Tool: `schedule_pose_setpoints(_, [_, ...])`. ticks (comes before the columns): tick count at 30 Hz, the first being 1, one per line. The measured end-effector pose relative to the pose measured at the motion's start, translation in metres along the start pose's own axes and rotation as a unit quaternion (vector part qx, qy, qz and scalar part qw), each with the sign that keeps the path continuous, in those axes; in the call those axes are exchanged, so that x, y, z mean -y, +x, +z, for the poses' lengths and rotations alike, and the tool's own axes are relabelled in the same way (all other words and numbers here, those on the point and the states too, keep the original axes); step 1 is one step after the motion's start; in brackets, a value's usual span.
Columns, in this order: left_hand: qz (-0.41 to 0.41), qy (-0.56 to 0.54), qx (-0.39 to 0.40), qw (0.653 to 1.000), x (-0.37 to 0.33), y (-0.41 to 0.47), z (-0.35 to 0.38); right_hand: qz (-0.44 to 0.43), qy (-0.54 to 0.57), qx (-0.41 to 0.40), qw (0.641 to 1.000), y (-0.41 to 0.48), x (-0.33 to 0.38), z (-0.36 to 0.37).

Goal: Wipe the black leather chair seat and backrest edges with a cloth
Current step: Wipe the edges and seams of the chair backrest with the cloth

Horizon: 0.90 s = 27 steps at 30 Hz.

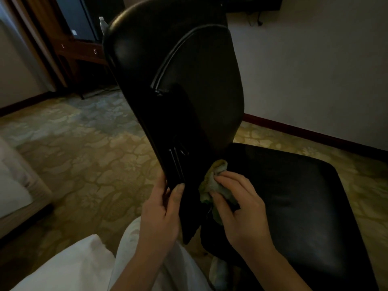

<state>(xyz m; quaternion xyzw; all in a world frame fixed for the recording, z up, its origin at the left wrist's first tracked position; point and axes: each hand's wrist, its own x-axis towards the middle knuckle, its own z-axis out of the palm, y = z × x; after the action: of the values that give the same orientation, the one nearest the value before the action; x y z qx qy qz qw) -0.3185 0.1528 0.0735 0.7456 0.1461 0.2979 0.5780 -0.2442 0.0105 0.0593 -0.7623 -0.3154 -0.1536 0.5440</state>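
Observation:
The black leather chair's backrest (178, 80) rises through the middle of the head view, seen from behind and slightly edge-on. Its seat (298, 196) spreads out at the lower right. My left hand (161, 213) grips the lower part of the backrest, fingers wrapped round its left edge and thumb on the back face. My right hand (239, 206) holds a bunched yellow-green cloth (212, 183) and presses it against the backrest's lower right edge, where it meets the seat.
Patterned beige carpet (84, 154) covers the floor. A wooden cabinet (79, 47) with a plastic bottle (103, 24) stands at the back left. A white wall with a red-brown skirting board (315, 133) runs behind the seat. Pale bedding (12, 181) lies at left; my white-clad legs (88, 267) are below.

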Motion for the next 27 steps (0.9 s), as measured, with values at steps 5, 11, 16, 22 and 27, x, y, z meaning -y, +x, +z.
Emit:
schedule_pose_setpoints(5, [0.0,0.017,-0.011,1.0,0.003,0.0,0.001,0.027,-0.017,0.002,0.999,-0.012,-0.012,0.0])
schedule_pose_setpoints(11, [-0.005,0.003,0.006,1.0,0.005,0.0,0.0,-0.013,0.003,-0.004,1.0,0.019,0.019,0.0])
schedule_pose_setpoints(16, [-0.013,-0.007,0.004,1.0,0.005,0.001,-0.003,0.01,0.003,0.018,1.0,0.004,0.0,-0.002])
schedule_pose_setpoints(22, [-0.072,0.009,0.005,0.997,0.031,-0.014,0.003,0.019,-0.016,0.016,1.0,-0.004,-0.009,-0.005])
schedule_pose_setpoints(27, [-0.092,0.011,0.001,0.996,0.035,-0.019,0.003,-0.009,-0.011,0.017,1.0,0.004,-0.003,-0.005])
